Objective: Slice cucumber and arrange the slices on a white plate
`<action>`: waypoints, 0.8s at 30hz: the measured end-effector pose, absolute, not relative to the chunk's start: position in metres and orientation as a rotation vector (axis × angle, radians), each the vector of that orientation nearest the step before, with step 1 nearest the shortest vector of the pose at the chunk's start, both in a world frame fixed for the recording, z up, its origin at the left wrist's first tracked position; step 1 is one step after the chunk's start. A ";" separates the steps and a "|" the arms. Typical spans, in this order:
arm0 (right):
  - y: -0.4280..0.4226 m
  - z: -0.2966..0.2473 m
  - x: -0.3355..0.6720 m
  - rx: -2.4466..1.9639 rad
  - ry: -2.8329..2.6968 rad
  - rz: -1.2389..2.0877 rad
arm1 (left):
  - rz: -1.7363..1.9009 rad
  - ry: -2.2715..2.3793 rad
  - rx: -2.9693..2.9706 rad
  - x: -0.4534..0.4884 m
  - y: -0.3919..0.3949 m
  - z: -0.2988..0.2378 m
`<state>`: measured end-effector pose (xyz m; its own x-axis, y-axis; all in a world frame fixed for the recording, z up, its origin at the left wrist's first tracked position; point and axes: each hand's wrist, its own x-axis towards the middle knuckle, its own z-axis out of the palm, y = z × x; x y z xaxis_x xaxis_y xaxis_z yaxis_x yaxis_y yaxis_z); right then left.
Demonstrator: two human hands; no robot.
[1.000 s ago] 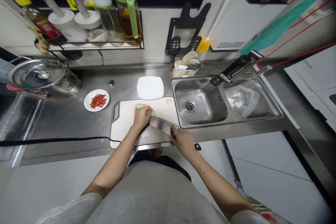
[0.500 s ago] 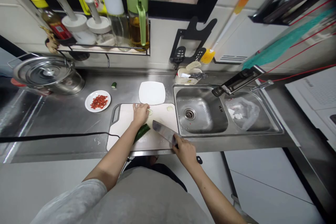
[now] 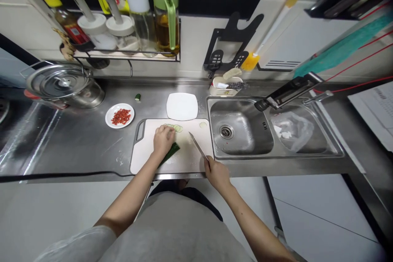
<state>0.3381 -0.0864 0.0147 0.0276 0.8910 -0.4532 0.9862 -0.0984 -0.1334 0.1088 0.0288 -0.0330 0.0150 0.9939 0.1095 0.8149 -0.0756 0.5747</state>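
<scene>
My right hand (image 3: 217, 173) grips a kitchen knife (image 3: 199, 146) by its handle, its broad blade seen nearly edge-on above the cutting board (image 3: 190, 163). My left hand (image 3: 163, 141) is over the board's middle, fingers curled together beside thin cucumber slices (image 3: 178, 128). Whatever those fingers may hold is hidden. The dark green cucumber (image 3: 170, 152) lies slantwise on the board, partly covered by my left hand and forearm. A single pale cucumber slice (image 3: 203, 125) rests near the board's far right corner.
Behind the board sits a white square plate (image 3: 182, 106). To the left are a plate with red pieces (image 3: 120, 116), a cucumber end (image 3: 137, 97) and a lidded steel pot (image 3: 84, 97). A double sink (image 3: 242, 131) adjoins the board's right. A black cord (image 3: 76, 176) crosses the counter's front left.
The knife has turned from showing its flat side to nearly edge-on, its tip now pointing away. My left hand's fingers have drawn in, and more slices show behind them. The view has shifted slightly.
</scene>
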 end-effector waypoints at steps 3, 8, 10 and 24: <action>-0.082 0.016 0.334 2.092 1.940 -0.744 | 0.702 1.731 2.032 0.102 0.000 -0.031; -0.075 0.023 0.323 2.023 1.936 -0.826 | 0.658 1.584 2.111 0.091 -0.025 -0.035; -0.073 0.026 0.317 1.971 1.929 -0.814 | 0.640 1.554 2.127 0.088 -0.028 -0.038; -0.071 0.037 0.289 1.833 1.957 -0.899 | 0.665 1.484 2.248 0.087 -0.030 -0.044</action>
